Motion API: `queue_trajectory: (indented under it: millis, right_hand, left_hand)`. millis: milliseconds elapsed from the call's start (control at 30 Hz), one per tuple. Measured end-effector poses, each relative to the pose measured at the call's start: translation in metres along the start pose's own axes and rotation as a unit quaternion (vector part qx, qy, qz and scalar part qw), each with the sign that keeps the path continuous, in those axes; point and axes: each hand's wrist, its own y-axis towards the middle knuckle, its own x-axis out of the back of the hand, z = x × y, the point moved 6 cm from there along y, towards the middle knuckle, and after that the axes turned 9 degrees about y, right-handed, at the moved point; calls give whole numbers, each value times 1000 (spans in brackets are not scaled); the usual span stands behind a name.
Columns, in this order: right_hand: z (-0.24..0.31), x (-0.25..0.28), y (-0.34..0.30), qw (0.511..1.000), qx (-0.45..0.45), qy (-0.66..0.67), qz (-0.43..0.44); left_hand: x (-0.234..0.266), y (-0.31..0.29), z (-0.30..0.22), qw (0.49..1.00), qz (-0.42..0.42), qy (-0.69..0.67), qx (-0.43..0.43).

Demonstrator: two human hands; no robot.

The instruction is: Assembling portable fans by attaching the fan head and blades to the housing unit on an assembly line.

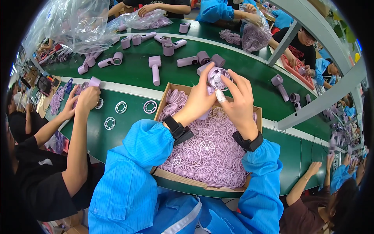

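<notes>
Above the far side of an open carton (160, 104), my left hand (199, 93) is wrapped round a lilac handheld fan (215, 77), its round front turned up toward me. My right hand (240, 102) is closed at the fan's right side, with thumb and fingers at the edge of the spoked grille (223, 79). White wrapping covers a fingertip of the right hand. How the grille sits on the head is partly hidden by my fingers. Loose lilac fan grilles (207, 148) fill the carton below. Both wrists wear black bands.
Several lilac fan bodies (155, 70) lie on the green belt (136, 82) beyond the carton. White rings (120, 107) lie to the left, near a co-worker's hands (89, 97). A grey metal frame (311, 109) rises at right. Co-workers handle plastic bags (256, 37) across the belt.
</notes>
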Motion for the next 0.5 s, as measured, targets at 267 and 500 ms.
queue_trajectory:
  millis: [267,500]
  right_hand:
    - [0,5,-6,1000,13,-18,0]
    - [-2,4,-11,999,21,-31,1]
  left_hand:
    - [-8,-6,-6,998,19,54,1]
    - [-15,-8,-3,998,21,60,-11]
